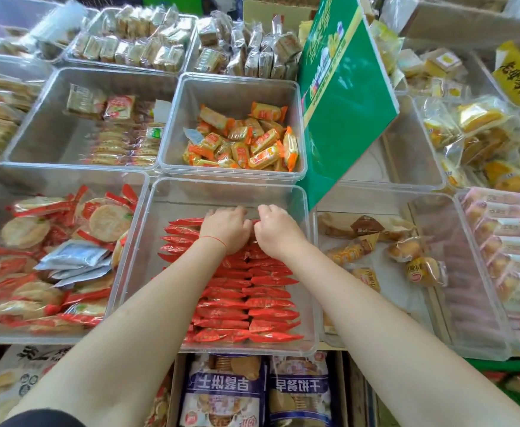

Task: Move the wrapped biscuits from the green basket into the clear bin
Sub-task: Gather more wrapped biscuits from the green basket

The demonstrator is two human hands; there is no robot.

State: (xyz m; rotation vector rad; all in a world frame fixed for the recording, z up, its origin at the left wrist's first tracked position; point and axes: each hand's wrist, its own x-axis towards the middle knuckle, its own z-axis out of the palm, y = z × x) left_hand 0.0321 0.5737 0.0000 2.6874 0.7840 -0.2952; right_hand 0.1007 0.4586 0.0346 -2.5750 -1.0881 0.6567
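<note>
A clear bin (pixel 311 272) in the middle of the view holds two neat rows of red-wrapped biscuits (pixel 252 303) standing on edge. My left hand (pixel 226 228) and my right hand (pixel 275 228) are both inside the bin at the far end of the rows. Their fingers curl down onto the farthest red packets, pressing or gripping them; the packets under the hands are hidden. A strip of green at the lower right (pixel 505 365) may be the green basket, with red wrappers just below it.
Clear bins surround the middle one: round rice crackers in red wrappers (pixel 52 257) at left, orange-wrapped snacks (pixel 243 143) behind, small cakes (pixel 391 251) at right. A tilted green carton (pixel 342 97) leans over the back right. Blue biscuit bags (pixel 258 392) lie below the front edge.
</note>
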